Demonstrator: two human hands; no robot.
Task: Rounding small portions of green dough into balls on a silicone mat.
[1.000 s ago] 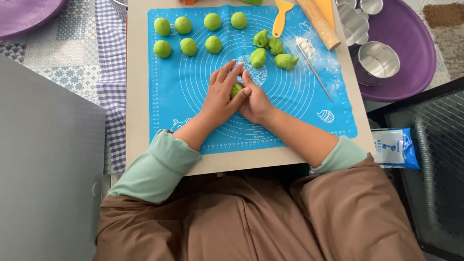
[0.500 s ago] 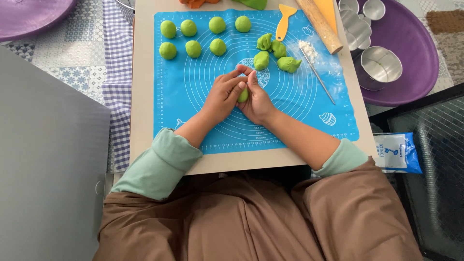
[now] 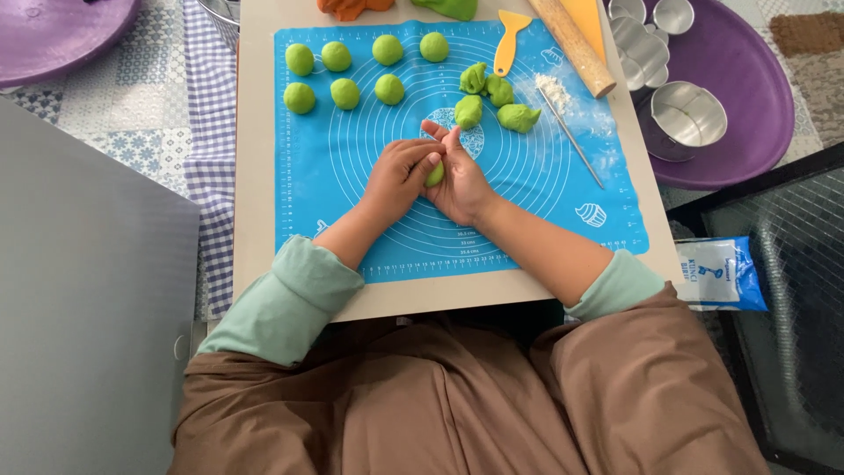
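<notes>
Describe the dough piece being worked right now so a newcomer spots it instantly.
Start at the blue silicone mat on the beige board. At its centre the left hand and right hand press together around a green dough piece. It is the only one enclosed by palms; the seven round balls and the rough lumps lie loose on the mat beyond the hands.

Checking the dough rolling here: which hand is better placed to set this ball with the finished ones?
Left, probably. The left hand lies nearer the round green dough balls at the mat's upper left; the right hand cups the small green dough piece from the other side.
</notes>
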